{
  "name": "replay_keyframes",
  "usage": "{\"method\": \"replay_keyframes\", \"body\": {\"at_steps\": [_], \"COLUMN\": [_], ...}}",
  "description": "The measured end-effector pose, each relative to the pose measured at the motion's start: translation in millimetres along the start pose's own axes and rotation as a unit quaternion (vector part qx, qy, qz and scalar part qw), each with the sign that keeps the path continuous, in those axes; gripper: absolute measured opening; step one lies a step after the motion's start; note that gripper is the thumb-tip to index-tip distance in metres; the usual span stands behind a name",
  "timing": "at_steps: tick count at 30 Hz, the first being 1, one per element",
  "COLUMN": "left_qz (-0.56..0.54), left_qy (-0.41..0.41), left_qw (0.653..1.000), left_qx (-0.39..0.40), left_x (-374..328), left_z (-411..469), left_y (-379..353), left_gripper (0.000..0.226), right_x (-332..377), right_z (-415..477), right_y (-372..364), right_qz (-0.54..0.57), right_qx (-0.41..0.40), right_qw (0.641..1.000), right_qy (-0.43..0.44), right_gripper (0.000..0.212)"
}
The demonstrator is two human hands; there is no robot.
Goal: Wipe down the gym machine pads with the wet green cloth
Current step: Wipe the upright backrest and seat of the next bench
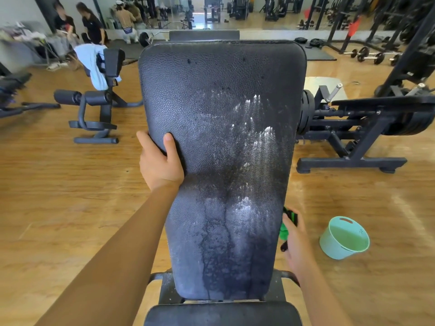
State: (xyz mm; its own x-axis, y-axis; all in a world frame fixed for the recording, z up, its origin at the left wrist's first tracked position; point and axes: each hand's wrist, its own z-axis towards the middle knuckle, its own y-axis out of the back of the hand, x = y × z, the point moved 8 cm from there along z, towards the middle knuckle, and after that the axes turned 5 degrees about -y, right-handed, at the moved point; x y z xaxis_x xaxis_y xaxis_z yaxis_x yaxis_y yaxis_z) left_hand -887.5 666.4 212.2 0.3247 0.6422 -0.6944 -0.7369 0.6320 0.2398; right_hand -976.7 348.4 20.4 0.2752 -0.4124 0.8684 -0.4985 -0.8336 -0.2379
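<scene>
Left hand (160,164): grips the back pad's (221,128) left edge.
Right hand (295,241): holds green cloth (285,229) at its right edge.
Bucket (344,238): on floor (70,196).

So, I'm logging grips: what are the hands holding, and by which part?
The left hand grips the back pad by its left edge. The right hand holds the green cloth, bunched, beside the pad's right edge.

Left hand (160,163) grips the back pad (221,102) on its left edge, thumb on the face. Straight across and lower, right hand (296,243) holds the cloth (284,229) at the right edge. Right of that grip, a basin (344,243) on the floor. Below both grips, the seat pad (221,314). Left of and beyond the left grip, a leg bench (98,107).
</scene>
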Motion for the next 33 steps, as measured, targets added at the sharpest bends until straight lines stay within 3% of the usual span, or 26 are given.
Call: {"method": "replay_keyframes", "body": {"at_steps": [5,11,15,21,29,33], "left_qz": [0.003,-0.092,-0.089,-0.037,-0.036,-0.019], "left_qy": [0.002,0.054,0.127,0.221,0.209,0.191], "left_qw": [1.000,0.993,0.986,0.973,0.976,0.980], "left_qx": [-0.004,0.045,0.055,0.063,0.052,0.060], "left_x": [2,12,58,107,109,107], "left_z": [0,-9,-64,-134,-133,-132], "left_y": [0,0,7,5,4,4], "left_gripper": [0.062,0.040,0.036,0.070,0.079,0.072], "right_x": [52,22,10,-14,-97,-113], "right_z": [2,-7,-9,2,11,5], "right_y": [-24,-12,-3,8,40,48], "right_qz": [0.061,0.040,0.022,0.033,-0.025,-0.024], "right_qx": [0.045,0.017,0.025,0.026,-0.022,-0.032], "right_qw": [0.994,0.997,0.997,0.997,0.999,0.998], "right_qy": [0.074,0.067,0.065,0.065,-0.009,-0.044], "right_gripper": [0.019,0.019,0.020,0.020,0.021,0.020]}}
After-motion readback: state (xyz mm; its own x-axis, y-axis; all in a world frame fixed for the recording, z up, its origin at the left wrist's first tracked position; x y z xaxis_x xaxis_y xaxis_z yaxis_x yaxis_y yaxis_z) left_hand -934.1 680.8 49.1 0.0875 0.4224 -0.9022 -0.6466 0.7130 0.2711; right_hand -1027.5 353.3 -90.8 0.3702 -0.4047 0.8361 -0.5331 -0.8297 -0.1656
